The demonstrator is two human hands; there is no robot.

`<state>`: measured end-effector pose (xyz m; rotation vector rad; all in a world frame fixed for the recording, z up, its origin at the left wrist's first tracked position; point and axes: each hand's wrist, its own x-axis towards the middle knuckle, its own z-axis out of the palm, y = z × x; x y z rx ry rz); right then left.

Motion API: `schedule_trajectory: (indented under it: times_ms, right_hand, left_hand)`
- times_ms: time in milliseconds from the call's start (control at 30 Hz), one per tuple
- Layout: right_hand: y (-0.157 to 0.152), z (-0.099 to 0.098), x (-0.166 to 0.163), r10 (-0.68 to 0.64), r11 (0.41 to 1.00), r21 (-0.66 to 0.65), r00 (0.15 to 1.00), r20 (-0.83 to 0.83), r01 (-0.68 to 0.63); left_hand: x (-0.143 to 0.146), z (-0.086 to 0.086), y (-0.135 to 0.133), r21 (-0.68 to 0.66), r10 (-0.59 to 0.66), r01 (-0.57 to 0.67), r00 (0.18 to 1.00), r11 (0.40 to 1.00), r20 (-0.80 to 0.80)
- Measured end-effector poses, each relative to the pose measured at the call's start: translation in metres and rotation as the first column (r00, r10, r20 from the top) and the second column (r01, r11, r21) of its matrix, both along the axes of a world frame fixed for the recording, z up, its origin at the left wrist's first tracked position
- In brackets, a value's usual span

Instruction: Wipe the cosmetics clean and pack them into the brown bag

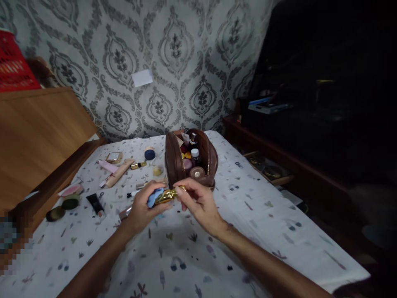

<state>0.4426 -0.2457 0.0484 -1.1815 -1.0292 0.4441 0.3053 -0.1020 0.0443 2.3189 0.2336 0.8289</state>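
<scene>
A shiny gold bottle (166, 196) lies sideways between my two hands, in front of the bag. My left hand (143, 205) is closed round its left end, with a piece of light blue cloth (155, 197) between palm and bottle. My right hand (198, 203) pinches the bottle's narrow right end between thumb and fingers. Just beyond the hands stands an open brown toiletry bag (175, 159). Inside are a bottle with a white cap (194, 153), a dark bottle with a silver top (193, 138) and other small items. The fingers partly hide the gold bottle.
Cosmetics lie to the left: a beige tube (119, 174), a black tube (95, 205), a gold lipstick (138, 165), a dark blue round jar (149, 154) and a compact (113, 157). A wooden panel (46, 132) borders the left. An open drawer (269, 167) sits at the right.
</scene>
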Motion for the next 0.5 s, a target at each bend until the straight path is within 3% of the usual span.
schedule_trajectory:
  times_ms: [133, 200, 267, 333, 367, 500]
  right_hand:
    - [-0.029, 0.045, 0.033, -0.192, 0.979, 0.089, 0.976, 0.1, 0.183]
    - [-0.036, 0.064, 0.055, -0.337, 0.94, 0.113, 0.927, 0.166, 0.322]
    - [-0.035, 0.076, 0.077, -0.413, 0.91, 0.104, 0.867, 0.278, 0.4]
    - [-0.027, 0.081, 0.096, -0.436, 0.894, 0.09, 0.803, 0.407, 0.44]
    - [-0.02, 0.082, 0.103, -0.429, 0.89, 0.076, 0.77, 0.473, 0.449]
    - [0.013, 0.085, 0.118, -0.279, 0.874, -0.095, 0.653, 0.704, 0.477]
  left_hand:
    - [0.025, 0.031, 0.0, 0.277, -0.058, 0.063, 0.998, 0.959, -0.026]
    - [0.041, 0.041, 0.0, 0.514, -0.008, 0.038, 0.998, 0.857, -0.061]
    - [0.053, 0.046, 0.0, 0.715, 0.05, 0.032, 0.994, 0.698, -0.093]
    - [0.06, 0.046, 0.001, 0.817, 0.073, 0.03, 0.993, 0.575, -0.088]
    - [0.061, 0.044, 0.002, 0.838, 0.073, 0.025, 0.994, 0.545, -0.078]
    - [0.059, 0.036, 0.005, 0.85, 0.054, -0.018, 0.998, 0.527, -0.012]
